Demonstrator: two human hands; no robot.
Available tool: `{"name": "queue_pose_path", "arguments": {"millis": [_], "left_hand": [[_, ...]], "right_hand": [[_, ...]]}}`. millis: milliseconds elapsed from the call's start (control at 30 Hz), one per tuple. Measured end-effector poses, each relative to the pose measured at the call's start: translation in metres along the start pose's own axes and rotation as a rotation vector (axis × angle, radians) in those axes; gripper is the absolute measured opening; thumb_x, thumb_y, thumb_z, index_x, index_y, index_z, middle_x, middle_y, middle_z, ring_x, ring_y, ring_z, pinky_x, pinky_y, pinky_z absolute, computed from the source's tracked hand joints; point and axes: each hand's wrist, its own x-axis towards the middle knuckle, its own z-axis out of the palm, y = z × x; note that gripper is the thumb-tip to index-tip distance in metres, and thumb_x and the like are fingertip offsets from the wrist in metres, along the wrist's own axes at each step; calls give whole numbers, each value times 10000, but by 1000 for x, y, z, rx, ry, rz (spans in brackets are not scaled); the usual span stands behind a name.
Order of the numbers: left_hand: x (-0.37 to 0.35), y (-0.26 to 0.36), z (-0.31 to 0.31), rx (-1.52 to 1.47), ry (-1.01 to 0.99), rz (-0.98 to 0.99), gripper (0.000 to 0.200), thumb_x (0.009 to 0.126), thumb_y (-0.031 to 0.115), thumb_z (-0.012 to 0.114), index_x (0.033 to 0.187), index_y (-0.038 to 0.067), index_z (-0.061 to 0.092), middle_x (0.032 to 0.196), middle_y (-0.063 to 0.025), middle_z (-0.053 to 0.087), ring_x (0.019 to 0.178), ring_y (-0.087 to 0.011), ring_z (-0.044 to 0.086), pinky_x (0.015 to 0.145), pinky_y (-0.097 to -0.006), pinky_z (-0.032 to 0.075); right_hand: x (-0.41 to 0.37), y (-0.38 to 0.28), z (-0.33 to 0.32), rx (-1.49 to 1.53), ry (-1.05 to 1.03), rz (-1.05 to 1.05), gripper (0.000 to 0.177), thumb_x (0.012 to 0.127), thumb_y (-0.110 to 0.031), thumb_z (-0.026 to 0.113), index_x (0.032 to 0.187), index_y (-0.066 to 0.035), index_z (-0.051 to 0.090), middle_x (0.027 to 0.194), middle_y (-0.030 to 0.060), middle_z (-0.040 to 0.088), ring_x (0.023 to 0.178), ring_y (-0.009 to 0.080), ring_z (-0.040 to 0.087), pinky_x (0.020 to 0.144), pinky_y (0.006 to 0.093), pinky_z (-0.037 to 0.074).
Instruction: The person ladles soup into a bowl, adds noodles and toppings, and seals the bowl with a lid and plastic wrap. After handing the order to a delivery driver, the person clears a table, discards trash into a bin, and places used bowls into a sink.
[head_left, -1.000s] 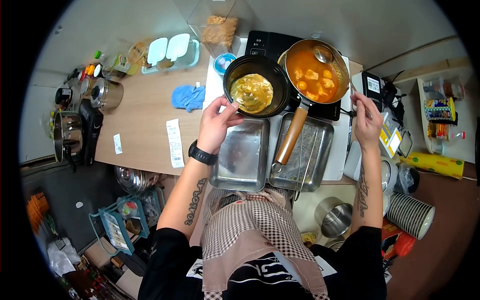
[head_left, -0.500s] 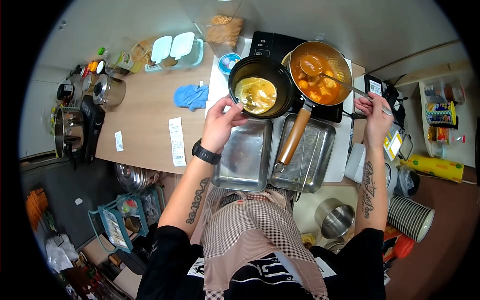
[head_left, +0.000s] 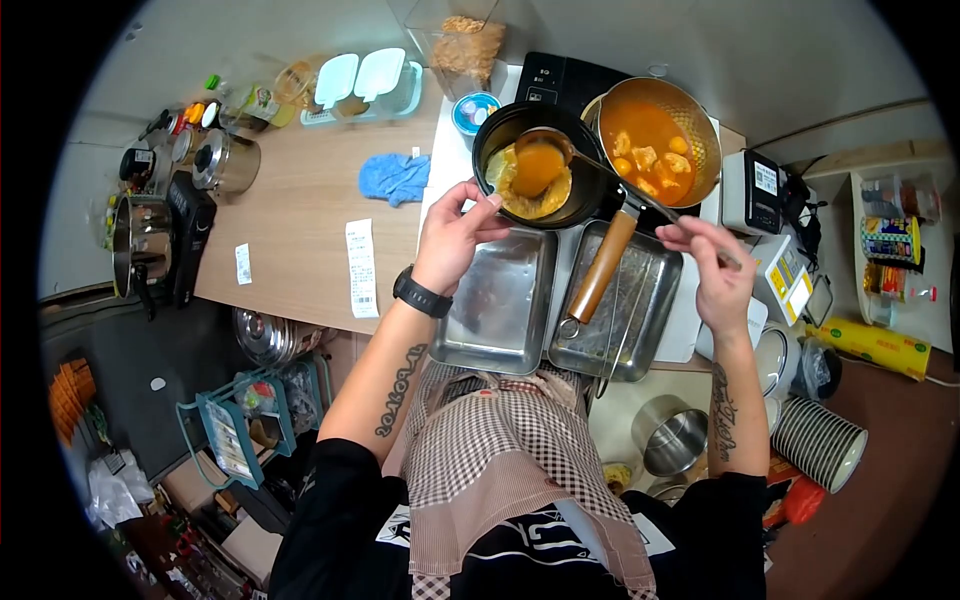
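My left hand [head_left: 460, 232] grips the near-left rim of a black bowl [head_left: 590, 192], thumb over the edge, and holds it above the metal trays. My right hand [head_left: 712, 268] is closed round the handle of a ladle [head_left: 541, 168]. The ladle's cup, full of orange broth, is inside the black bowl, over yellowish contents. Right beside the bowl, a saucepan [head_left: 708, 140] with a wooden handle [head_left: 604, 268] holds orange soup [head_left: 650, 120] with several pale chunks. It sits on a black induction cooker [head_left: 545, 80], largely hidden.
Two steel trays [head_left: 492, 305] lie in front, with tongs [head_left: 622, 330] in the right one. Left are a receipt [head_left: 361, 270], a blue cloth [head_left: 394, 178] and lidded containers [head_left: 375, 75]. A label printer [head_left: 752, 190] stands right; a steel pot [head_left: 672, 438] sits lower.
The ladle has moved left out of the saucepan and into the black bowl, carrying broth. My right hand has shifted left and down; my left hand still holds the bowl.
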Motion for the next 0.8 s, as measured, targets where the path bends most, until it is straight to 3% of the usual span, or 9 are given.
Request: {"name": "queue_pose_path", "arguments": {"millis": [100,233,367,467,667,800], "left_hand": [[0,0,-1,-2,5,-1,133,939,138,591,850,81,510,832,-29,636,724,-102,647,688,-249,571],[1,-1,-2,-16,6,4,126,932,145,603,862,83,518,829,-31,652,721,-115,660,706,-263,576],[-2,0,0,-15,3,1,125,933,141,601,863,83,514,832,-29,649,720,-115,658,702,-260,572],[-3,0,0,-7,0,0,129,933,136,598,852,85,512,833,-28,649,715,-116,658,699,-260,570],[-4,-1,2,2,-14,18,127,932,134,600,853,85,513,832,-28,649,712,-116,658,703,-258,571],[-4,-2,1,-6,-17,12,126,931,138,603,857,86,516,830,-27,650,712,-115,658,707,-260,571]], "right_hand": [[-3,-5,-9,-357,-173,-266,191,874,52,538,1025,74,653,970,179,693,928,260,675,845,326,526],[-8,-9,-35,-480,7,-406,246,827,129,506,1009,72,661,997,189,692,934,261,672,858,315,508],[13,12,-55,-758,183,-353,159,905,23,543,1028,53,641,958,146,682,860,216,661,775,279,506],[26,34,-60,-746,252,-226,181,942,-31,522,1053,53,638,959,142,685,856,196,667,761,268,514],[40,49,-54,-42,462,56,264,991,-113,452,1080,105,572,939,186,670,831,218,688,770,285,563],[43,39,-58,74,482,118,270,994,-131,447,1063,107,553,907,201,663,819,244,690,753,288,573]]}}
